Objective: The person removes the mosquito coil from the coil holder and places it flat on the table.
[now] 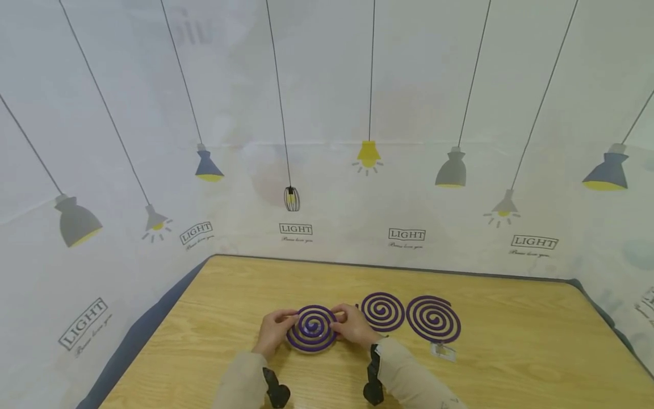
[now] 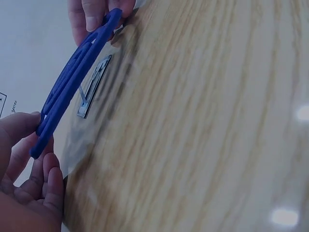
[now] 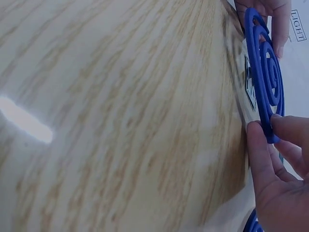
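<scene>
- Your left hand [image 1: 273,331] pinches the coil [image 1: 311,328] at its 9 o'clock edge.
- Your right hand [image 1: 353,325] pinches it at 3 o'clock — lifted off the table [image 1: 511,363].

Three views on one held coil: a wide look from the head, two close looks from the wrists.

The head camera looks forward and down from well back, taking in the whole desk [image 1: 214,318] and the wall behind. Each wrist camera sits close, skimming low over the desk, facing the opposite hand. All three share the purple spiral coil [image 1: 311,328] [image 2: 72,77] [image 3: 268,72] held between both hands.
</scene>
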A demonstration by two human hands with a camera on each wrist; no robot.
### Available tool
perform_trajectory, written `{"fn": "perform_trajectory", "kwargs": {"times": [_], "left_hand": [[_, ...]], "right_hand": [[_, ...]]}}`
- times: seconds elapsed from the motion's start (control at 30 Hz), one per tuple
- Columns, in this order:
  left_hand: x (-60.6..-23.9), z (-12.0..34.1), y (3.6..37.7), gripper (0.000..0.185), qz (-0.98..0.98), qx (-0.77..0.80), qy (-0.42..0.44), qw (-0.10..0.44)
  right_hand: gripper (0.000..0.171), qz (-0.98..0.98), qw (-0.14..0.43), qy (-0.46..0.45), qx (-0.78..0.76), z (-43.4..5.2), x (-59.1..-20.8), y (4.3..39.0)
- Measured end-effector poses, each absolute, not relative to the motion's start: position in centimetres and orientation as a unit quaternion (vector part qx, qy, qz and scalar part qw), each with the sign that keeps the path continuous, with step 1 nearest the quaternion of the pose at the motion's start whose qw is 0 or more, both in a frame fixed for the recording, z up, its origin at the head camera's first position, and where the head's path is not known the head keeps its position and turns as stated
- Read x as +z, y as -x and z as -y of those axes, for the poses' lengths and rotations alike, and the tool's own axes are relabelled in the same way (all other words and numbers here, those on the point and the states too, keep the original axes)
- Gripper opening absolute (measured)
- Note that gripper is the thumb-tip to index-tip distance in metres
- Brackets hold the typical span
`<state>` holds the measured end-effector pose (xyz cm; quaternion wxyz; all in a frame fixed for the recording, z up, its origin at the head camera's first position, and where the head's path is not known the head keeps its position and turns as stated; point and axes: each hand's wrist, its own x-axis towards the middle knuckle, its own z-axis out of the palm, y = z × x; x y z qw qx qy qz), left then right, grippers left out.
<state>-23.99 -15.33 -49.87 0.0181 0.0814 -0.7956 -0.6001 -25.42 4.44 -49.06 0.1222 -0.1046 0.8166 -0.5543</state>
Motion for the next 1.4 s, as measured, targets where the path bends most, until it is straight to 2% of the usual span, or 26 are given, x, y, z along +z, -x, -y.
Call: {"fn": "perform_trajectory", "kwargs": {"times": [0.67, 0.97, 1.3, 1.4], "left_hand": [[-49.65, 15.34, 23.95, 0.026, 0.789, -0.608, -0.091, 0.015], [-49.68, 15.37, 24.19, 0.028, 0.785, -0.610, -0.103, 0.011], [-49.92, 15.46, 24.11, 0.027, 0.782, -0.613, -0.110, 0.018], [-49.91, 15.48, 24.08, 0.029, 0.777, -0.621, -0.106, 0.005]], "right_hand": [[0.031, -0.829, 0.109, 0.107, -0.538, -4.63, -49.26, 25.42], [0.038, -0.824, 0.115, 0.099, -0.545, -4.65, -49.09, 25.61], [0.031, -0.822, 0.112, 0.118, -0.546, -4.67, -49.40, 25.64], [0.028, -0.816, 0.122, 0.113, -0.554, -4.85, -49.42, 25.60]]}}
